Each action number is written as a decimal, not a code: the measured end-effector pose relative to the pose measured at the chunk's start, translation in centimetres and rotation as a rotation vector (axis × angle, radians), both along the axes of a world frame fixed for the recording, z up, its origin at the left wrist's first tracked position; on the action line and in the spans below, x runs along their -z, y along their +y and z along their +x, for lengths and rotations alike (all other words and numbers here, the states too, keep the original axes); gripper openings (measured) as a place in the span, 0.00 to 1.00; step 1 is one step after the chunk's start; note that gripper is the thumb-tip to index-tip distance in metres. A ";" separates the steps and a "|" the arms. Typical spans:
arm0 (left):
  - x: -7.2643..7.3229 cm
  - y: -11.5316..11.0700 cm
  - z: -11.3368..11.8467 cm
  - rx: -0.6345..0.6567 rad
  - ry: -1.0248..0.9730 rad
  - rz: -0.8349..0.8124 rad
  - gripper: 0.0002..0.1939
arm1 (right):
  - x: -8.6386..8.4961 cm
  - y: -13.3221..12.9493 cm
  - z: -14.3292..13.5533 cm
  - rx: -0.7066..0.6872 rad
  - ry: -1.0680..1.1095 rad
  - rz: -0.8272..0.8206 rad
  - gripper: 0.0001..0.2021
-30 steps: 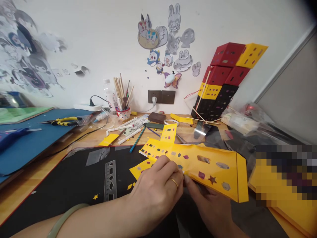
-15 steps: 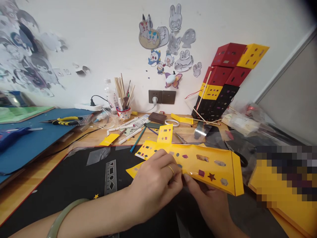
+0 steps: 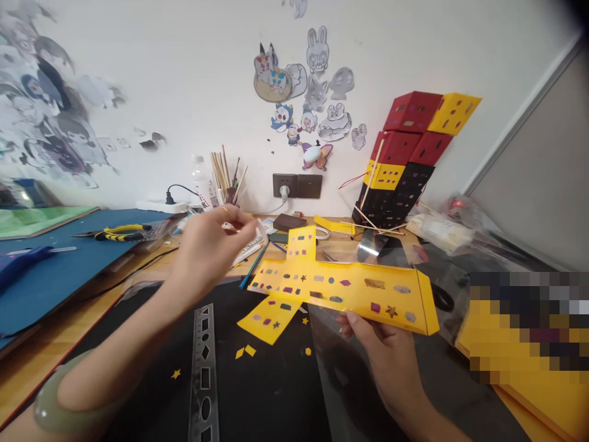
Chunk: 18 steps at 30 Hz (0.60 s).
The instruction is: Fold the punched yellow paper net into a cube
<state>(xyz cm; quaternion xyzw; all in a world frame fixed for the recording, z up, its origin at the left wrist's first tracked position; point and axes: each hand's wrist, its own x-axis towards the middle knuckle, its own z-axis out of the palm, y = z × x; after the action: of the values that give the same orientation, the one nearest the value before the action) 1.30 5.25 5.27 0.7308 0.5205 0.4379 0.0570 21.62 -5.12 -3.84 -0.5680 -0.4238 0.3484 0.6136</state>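
Right hand [image 3: 386, 353], centre-right, pinches the yellow cut-out sheet [image 3: 350, 293] from beneath; left hand [image 3: 209, 245], left of centre, raised, fingertips closed on a small pale piece [image 3: 257, 228].

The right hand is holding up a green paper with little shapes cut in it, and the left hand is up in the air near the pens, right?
Not quite: the paper is yellow, not green. The head view shows the right hand holding it from below, while the left hand is raised near the pens.
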 end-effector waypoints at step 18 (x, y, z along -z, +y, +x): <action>-0.9 -2.8 0.5 0.761 0.551 0.201 0.11 | 4.4 -1.0 2.8 -0.165 -1.077 0.457 0.11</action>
<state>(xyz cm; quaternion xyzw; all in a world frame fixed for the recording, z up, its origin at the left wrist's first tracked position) 1.81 2.45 6.19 0.9601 0.1671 0.2241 0.0024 24.40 -6.15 -8.22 -0.4834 -0.7827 -0.0424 0.3897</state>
